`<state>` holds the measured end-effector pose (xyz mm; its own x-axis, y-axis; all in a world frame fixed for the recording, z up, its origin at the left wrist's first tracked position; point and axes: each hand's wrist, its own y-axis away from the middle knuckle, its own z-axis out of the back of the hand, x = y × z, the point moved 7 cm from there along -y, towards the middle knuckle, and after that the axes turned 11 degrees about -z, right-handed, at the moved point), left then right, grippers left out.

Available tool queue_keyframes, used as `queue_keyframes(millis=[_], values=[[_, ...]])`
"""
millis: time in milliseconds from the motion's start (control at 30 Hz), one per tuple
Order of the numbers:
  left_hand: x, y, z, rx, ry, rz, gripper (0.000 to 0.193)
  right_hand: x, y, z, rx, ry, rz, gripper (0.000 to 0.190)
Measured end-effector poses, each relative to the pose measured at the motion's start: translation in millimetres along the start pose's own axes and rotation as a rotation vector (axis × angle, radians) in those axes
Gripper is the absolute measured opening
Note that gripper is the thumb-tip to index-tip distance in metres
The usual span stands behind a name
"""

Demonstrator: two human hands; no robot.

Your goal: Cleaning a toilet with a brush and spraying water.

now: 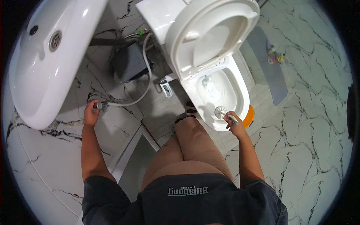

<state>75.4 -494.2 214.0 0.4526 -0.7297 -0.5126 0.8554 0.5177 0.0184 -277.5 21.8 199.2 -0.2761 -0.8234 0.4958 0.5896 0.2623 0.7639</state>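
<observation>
In my right hand [234, 123] is the handle of a white toilet brush [222, 112], its round bristle head inside the front of the toilet bowl [235, 94]. Water and foam show farther back in the bowl. The white seat and lid [216, 33] stand raised against the cistern [164, 17]. At the left, my left hand [91, 113] grips a bidet sprayer [101, 106]. A pale hose [146, 63] curves from the sprayer up to a valve at the wall. My left fingers are partly hidden around the sprayer's end.
A white washbasin [42, 81] juts out at the upper left. A grey bin [130, 62] stands under the hose. Beside the toilet are a sprayer holder [166, 89] and an orange container [249, 117]. A glass panel [260, 56] and marbled wall [315, 118] are at the right; a door frame is below left.
</observation>
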Motion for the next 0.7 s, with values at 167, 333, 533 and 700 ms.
queue_keyframes(millis=[167, 333, 533, 700], values=[[-73, -3, 1, -0.141, 0.255, 0.129, 0.035, -72, 12, -18, 0.292, -0.664, -0.185, 0.018], [-204, -10, -56, 0.101, 0.977, 0.221, 0.046, -85, 35, -36, 0.47, -1.1, -0.3, 0.022], [-343, 3, -120, 0.442, 0.953, -0.39, 0.031, -111, 27, -57, 0.341, -0.985, -0.355, 0.012], [-411, 2, -163, 0.481, 0.837, -0.819, 0.036, -135, 36, -53, 0.254, -0.83, -0.455, 0.043]])
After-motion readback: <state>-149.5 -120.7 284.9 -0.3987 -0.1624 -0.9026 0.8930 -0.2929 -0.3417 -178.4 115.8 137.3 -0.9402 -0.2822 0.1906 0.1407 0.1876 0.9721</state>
